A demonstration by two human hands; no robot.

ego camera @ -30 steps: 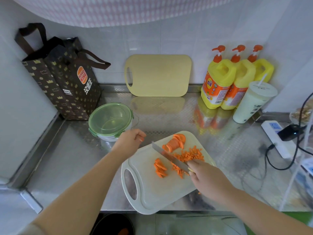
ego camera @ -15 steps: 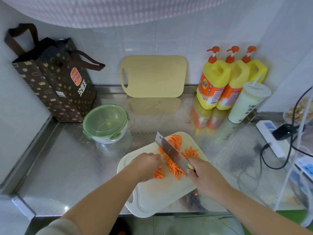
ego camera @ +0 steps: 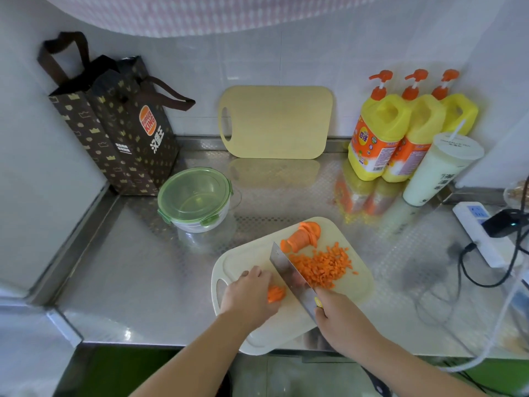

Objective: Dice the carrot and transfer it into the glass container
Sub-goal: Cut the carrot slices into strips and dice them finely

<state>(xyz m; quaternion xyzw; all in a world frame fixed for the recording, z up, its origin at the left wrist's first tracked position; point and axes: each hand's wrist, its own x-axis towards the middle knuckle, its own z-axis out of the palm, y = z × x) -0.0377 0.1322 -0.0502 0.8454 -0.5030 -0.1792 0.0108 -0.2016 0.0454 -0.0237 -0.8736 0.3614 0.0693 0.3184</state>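
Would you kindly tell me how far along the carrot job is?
Done: a diced pile on the cutting board. In hand: left hand holds carrot slices, right hand grips the knife. Left: the sliced stack behind, and filling the lidded glass container.

The steel counter (ego camera: 120, 285) carries a white cutting board (ego camera: 289, 329), glass container (ego camera: 196, 200), bag (ego camera: 120, 130) and bottles (ego camera: 380, 138).
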